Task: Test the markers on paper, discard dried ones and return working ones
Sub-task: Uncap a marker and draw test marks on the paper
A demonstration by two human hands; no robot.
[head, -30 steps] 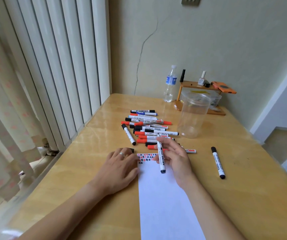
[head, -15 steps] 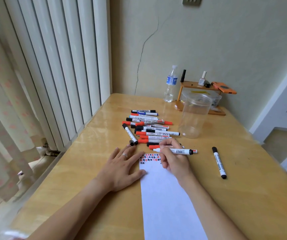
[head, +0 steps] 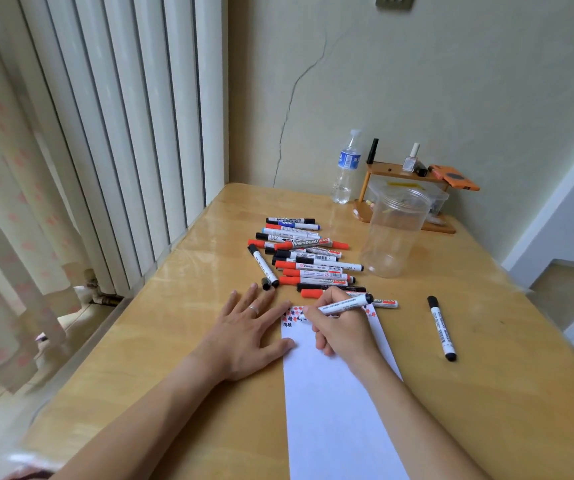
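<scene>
Markers [head: 308,258]: one gripped [head: 344,304], one apart [head: 441,328].

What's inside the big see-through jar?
The clear jar looks empty: no markers show through its sides, only the table beneath and the wooden shelf and plastic box behind it. All the markers lie outside it on the table.

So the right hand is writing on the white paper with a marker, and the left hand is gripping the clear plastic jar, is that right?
Not quite. The left hand is not on the clear plastic jar, which stands apart, further back on the table; it lies flat, fingers spread, touching the left edge of the white paper. The right hand does hold a white-barrelled marker to the paper. The head view shows this.
</scene>
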